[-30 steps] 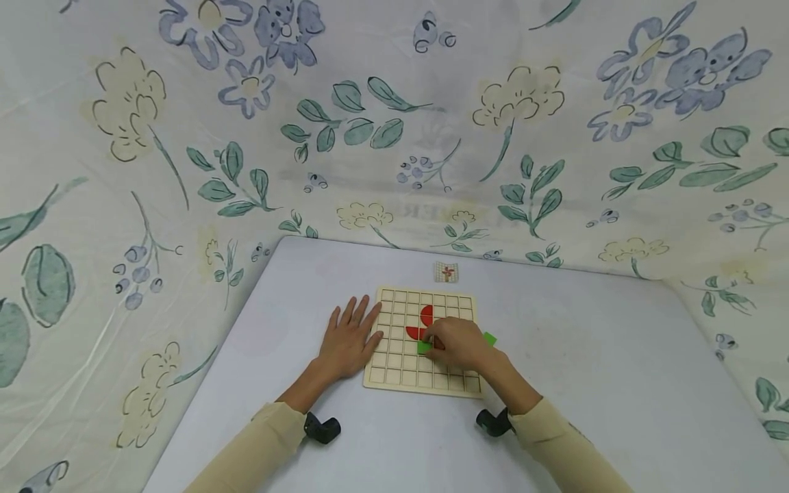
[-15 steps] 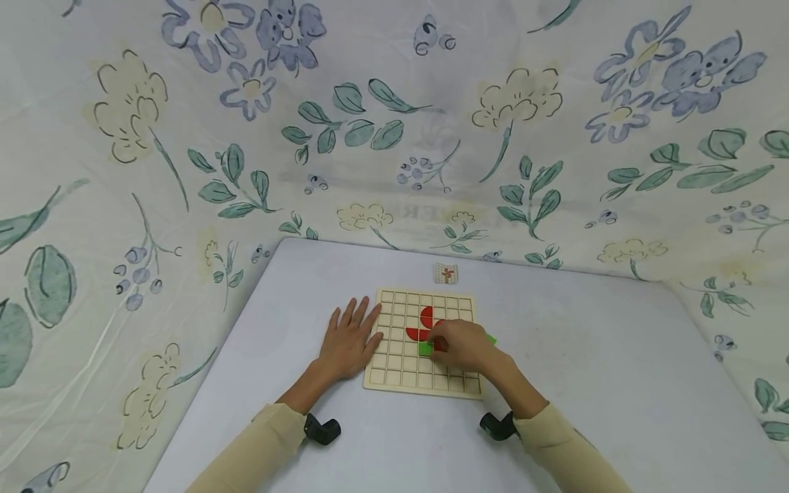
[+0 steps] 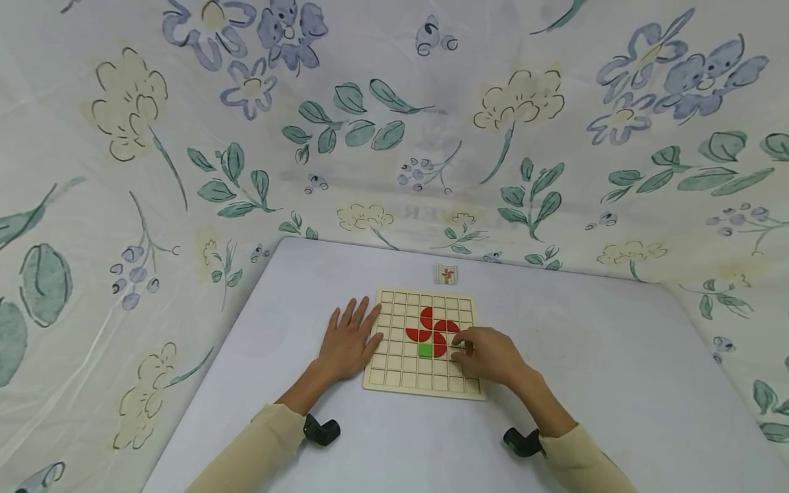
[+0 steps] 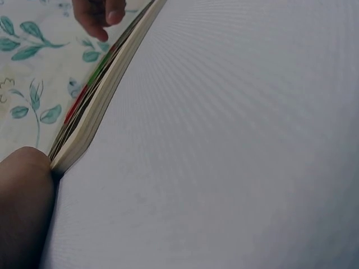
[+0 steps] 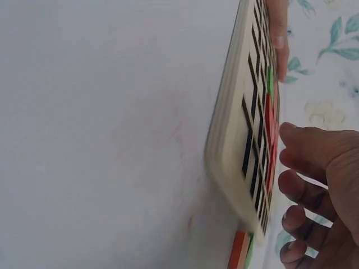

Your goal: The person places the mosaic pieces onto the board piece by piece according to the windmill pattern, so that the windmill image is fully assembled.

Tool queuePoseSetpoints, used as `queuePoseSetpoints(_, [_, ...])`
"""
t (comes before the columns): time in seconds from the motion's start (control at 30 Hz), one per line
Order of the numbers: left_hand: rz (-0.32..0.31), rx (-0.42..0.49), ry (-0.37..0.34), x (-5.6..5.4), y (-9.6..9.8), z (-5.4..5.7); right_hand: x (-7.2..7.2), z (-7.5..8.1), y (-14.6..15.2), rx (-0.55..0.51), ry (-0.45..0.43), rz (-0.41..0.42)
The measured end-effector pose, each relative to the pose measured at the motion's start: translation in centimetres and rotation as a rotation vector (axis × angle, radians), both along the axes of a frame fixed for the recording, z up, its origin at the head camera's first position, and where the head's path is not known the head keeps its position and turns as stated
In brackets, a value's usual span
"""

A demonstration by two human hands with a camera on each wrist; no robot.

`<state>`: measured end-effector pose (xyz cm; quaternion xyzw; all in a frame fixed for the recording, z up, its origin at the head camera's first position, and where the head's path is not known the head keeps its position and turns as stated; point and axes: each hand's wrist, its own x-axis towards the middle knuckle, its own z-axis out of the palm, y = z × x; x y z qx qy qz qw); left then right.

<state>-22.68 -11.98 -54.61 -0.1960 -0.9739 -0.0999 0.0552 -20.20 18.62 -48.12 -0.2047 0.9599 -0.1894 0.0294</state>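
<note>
A pale wooden grid board lies on the table. Several red rounded pieces form a pinwheel in its cells, with one green square below left. My left hand lies flat with spread fingers at the board's left side; its thumb touches the board's edge in the left wrist view. Over the board's right part hovers my right hand, fingers loosely bent and apart, nothing between them. In the right wrist view, part of an orange-and-green piece shows beyond the board's corner.
Behind the board lies a small card printed with a red pinwheel on a grid. The white table meets a floral cloth backdrop. Black devices are strapped at both wrists.
My right hand has let go of the red piece at the pinwheel's lower right and drawn back to the right, uncovering the whole pinwheel. My left hand has stayed put.
</note>
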Motion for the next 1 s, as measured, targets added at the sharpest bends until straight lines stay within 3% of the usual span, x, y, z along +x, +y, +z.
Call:
queuePoseSetpoints(0.33, [-0.004, -0.013, 0.020, 0.0, -0.2, -0.2, 1.2, -0.5, 3.6, 0.017, 0.023, -0.085])
queuePoseSetpoints(0.7, [-0.012, 0.001, 0.019, 0.0, -0.1, -0.2, 2.1, -2.0, 6.8, 0.054, 0.043, -0.142])
queuePoseSetpoints(1.0, [-0.009, -0.006, 0.024, 0.0, -0.1, 0.0, 2.2, -2.2, 7.0, 0.042, 0.112, -0.092])
